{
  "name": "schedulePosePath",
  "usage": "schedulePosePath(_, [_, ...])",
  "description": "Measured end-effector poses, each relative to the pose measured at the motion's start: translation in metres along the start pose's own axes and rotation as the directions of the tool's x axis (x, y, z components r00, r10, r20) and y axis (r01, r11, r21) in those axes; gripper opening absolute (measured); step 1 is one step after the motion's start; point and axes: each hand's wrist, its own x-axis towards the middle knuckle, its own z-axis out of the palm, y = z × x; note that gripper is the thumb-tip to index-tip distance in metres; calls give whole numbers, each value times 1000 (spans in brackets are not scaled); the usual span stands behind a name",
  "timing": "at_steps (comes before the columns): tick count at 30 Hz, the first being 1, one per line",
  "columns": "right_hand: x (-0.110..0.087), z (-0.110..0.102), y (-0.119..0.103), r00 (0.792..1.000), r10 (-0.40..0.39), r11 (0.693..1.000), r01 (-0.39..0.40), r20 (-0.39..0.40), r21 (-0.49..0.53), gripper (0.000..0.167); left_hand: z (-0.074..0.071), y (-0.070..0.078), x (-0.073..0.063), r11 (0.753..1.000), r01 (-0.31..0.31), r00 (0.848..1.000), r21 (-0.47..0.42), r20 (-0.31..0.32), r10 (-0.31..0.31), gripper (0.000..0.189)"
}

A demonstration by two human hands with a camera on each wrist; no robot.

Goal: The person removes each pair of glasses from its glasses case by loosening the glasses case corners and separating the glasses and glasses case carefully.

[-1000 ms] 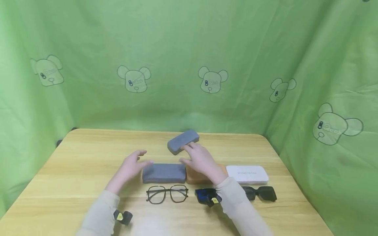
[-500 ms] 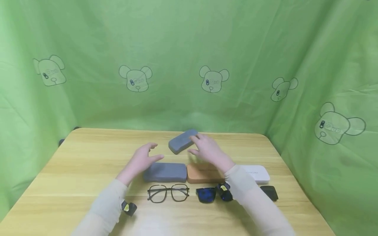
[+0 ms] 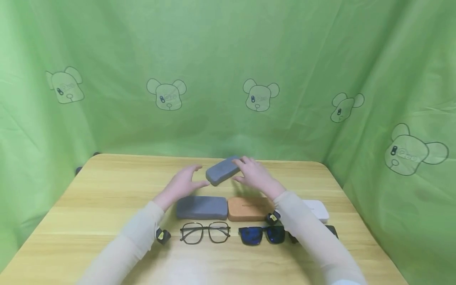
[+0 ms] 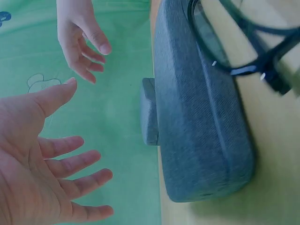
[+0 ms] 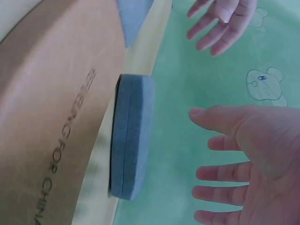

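A blue-grey glasses case [image 3: 221, 171] lies slantwise at the back of the table, also seen as a small blue case [image 5: 131, 136] in the right wrist view. My left hand [image 3: 182, 183] is at its left end, thumb and fingers spread apart, holding nothing. On the other side, my right hand [image 3: 255, 175] reaches over the right end, its fingertips overlapping the case in the head view. Both wrist views show the left palm [image 4: 33, 173] and right palm [image 5: 267, 159] with extended, parted fingers. Nearer me, a second grey case [image 3: 202, 208] sits below the left hand.
An orange case [image 3: 246, 209] and a partly covered white case [image 3: 317, 209] continue the row. In front lie clear glasses [image 3: 192, 236], blue-lensed sunglasses [image 3: 252, 236] and dark sunglasses [image 3: 332, 229] mostly behind the right sleeve. A green curtain [image 3: 213, 130] surrounds the table.
My left hand has moved forward and right, from the near grey case to the far case's left end. My right hand has shifted right and slightly forward to its right end.
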Motion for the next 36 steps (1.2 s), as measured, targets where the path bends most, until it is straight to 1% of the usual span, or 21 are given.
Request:
schedulePosePath(6, [9, 4, 9, 1000, 14, 1000, -14, 3, 6, 65, -4, 2, 13, 999, -19, 998, 45, 57, 17, 75])
schedulePosePath(10, [16, 6, 14, 1000, 13, 1000, -13, 19, -5, 66, -8, 2, 21, 996, -49, 995, 68, 91, 43, 76])
schedulePosePath(15, [22, 9, 20, 998, 19, 1000, -18, 52, -8, 68, -11, 1, 30, 987, -91, 990, 131, 115, 76, 78])
schedulePosePath(22, [30, 16, 30, 998, -7, 1000, 7, 66, -6, 71, -9, 0, 40, 971, -108, 988, 213, 135, 80, 80])
schedulePosePath(24, [33, 19, 33, 997, -8, 1000, 8, 73, 4, 72, -7, -2, 43, 965, -108, 988, 239, 138, 76, 80])
schedulePosePath(28, [38, 24, 40, 995, -11, 1000, 9, 95, 25, 75, -3, -5, 51, 944, -123, 986, 305, 144, 82, 79])
schedulePosePath(31, [42, 27, 44, 992, -10, 1000, 8, 123, 22, 77, -1, -8, 56, 921, -146, 984, 361, 153, 96, 78])
schedulePosePath(36, [49, 32, 50, 988, -6, 1000, 1, 151, 30, 80, 2, -9, 65, 889, -171, 978, 425, 179, 102, 80])
